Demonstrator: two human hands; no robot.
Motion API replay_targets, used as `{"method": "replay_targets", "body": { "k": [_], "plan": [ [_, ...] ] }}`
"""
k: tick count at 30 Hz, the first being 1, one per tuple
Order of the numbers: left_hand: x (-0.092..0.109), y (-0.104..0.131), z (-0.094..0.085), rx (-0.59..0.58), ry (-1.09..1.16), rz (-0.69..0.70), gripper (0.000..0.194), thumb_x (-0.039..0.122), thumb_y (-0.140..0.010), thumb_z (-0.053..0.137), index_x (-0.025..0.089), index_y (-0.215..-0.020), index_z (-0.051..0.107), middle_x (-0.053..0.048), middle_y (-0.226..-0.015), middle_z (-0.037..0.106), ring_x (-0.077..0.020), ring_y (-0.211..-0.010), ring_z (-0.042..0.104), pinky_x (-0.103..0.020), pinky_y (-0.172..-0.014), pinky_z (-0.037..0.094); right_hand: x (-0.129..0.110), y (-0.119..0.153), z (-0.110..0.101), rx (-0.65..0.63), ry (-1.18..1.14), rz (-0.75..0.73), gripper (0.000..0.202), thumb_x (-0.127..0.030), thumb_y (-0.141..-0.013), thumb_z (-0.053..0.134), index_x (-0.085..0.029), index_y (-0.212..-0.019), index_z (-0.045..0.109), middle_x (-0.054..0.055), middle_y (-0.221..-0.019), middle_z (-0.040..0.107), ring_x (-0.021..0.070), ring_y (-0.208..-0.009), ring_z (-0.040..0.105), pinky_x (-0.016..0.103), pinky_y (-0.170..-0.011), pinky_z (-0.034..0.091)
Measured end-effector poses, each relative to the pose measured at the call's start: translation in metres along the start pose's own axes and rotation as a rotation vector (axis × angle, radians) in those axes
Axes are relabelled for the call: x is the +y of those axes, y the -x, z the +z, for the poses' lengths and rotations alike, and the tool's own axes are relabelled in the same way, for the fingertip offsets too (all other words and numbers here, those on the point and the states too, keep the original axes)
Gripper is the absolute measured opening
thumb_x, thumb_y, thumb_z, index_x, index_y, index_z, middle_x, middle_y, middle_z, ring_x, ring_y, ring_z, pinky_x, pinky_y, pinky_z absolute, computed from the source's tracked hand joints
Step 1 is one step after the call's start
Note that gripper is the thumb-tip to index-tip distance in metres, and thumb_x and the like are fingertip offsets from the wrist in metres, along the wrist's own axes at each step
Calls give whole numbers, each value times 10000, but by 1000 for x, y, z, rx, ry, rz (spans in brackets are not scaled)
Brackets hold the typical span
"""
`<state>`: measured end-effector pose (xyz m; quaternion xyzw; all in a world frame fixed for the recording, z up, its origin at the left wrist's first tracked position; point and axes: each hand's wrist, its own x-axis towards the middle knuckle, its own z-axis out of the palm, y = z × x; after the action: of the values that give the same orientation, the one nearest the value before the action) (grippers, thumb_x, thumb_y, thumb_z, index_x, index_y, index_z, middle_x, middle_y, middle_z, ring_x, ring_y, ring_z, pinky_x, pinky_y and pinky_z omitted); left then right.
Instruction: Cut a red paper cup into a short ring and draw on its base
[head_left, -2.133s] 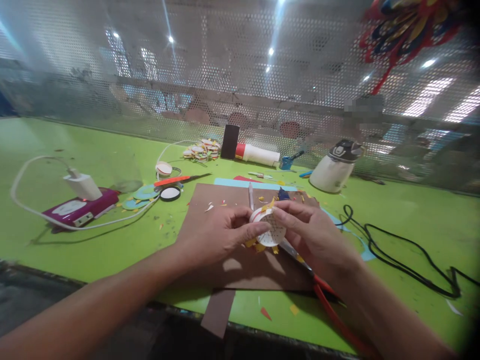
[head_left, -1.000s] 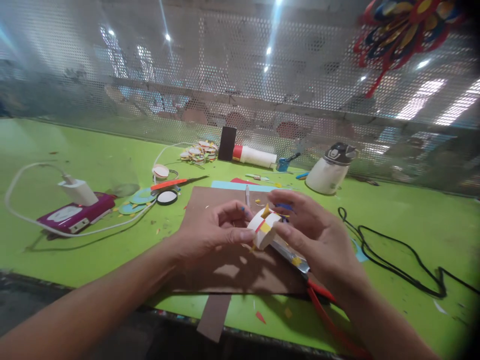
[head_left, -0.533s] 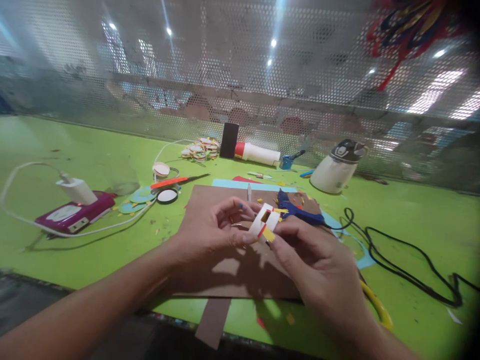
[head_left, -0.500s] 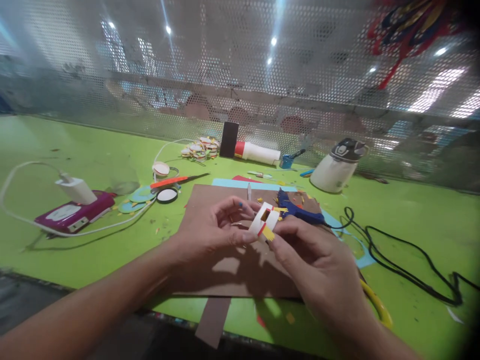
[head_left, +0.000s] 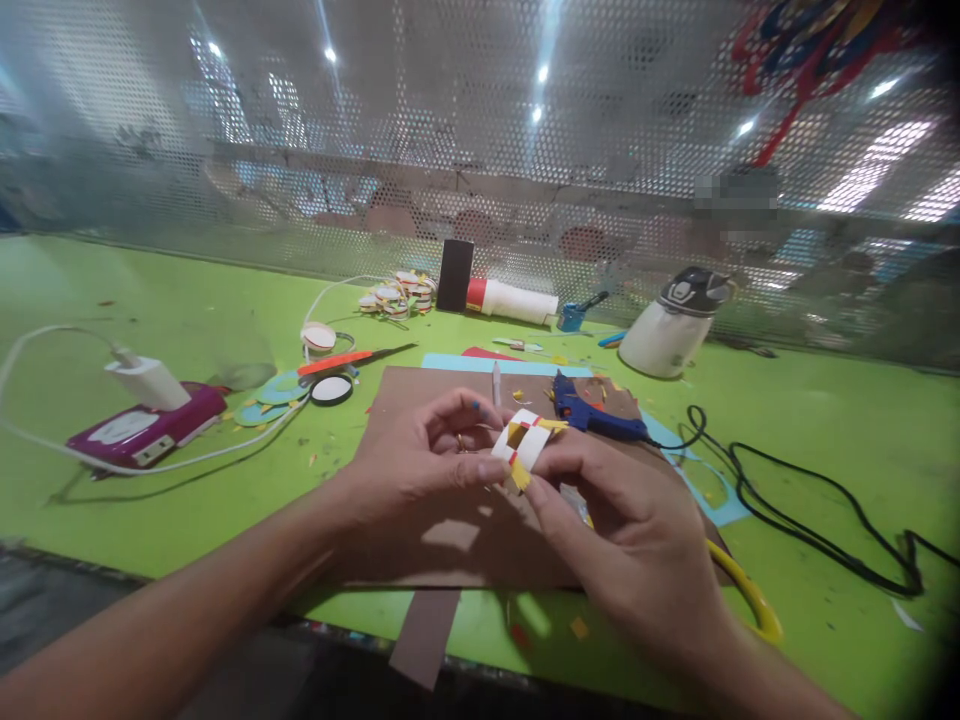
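Observation:
Both hands hold a small white paper ring [head_left: 534,450] with red bands and yellow fringed tabs, raised over a brown board [head_left: 409,395]. My left hand [head_left: 427,450] is closed, its thumb and fingers pinching the ring's left side. On the other side, my right hand [head_left: 622,510] pinches the ring near a yellow tab between thumb and fingers. Just behind the right hand lies a blue glue gun [head_left: 600,415] on the board. A pale pen-like stick [head_left: 496,385] shows beyond the ring.
At left, a purple power strip [head_left: 150,425] carries a white charger. Orange-handled scissors [head_left: 337,362] lie beside round paper pieces. Behind stand a dark phone-like slab [head_left: 455,275], a white tube [head_left: 517,300] and a white-and-black kettle-like container [head_left: 667,325]. Black cable [head_left: 817,540] loops at right.
The white ring has turned in my fingers, so its opening and yellow tabs face differently. My right fingers have shifted slightly left with it. The view has moved a little.

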<state>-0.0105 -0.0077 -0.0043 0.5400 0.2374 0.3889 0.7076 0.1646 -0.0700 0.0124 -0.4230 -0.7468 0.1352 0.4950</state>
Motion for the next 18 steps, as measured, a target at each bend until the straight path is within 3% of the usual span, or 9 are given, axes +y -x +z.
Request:
{"method": "replay_targets", "body": {
  "k": [9,18],
  "plan": [
    [-3,-2,-3,-46,74,16,306,185,-695,825,184,-934,635,0,-863,682,-100,-742,639,-195,-696,501,-2,0,3,26,-54,30,105,-121,-819,586,-159,-733,633,19,-655,645,125,-583,582,248,-560,461],
    [-5,-2,-3,-55,94,19,313,211,-686,838,185,-932,647,-10,-897,702,-112,-754,659,-212,-715,531,-4,0,2,53,-24,18,120,-83,-788,582,-137,-688,619,7,-613,622,85,-545,548,188,-527,444]
  ]
}}
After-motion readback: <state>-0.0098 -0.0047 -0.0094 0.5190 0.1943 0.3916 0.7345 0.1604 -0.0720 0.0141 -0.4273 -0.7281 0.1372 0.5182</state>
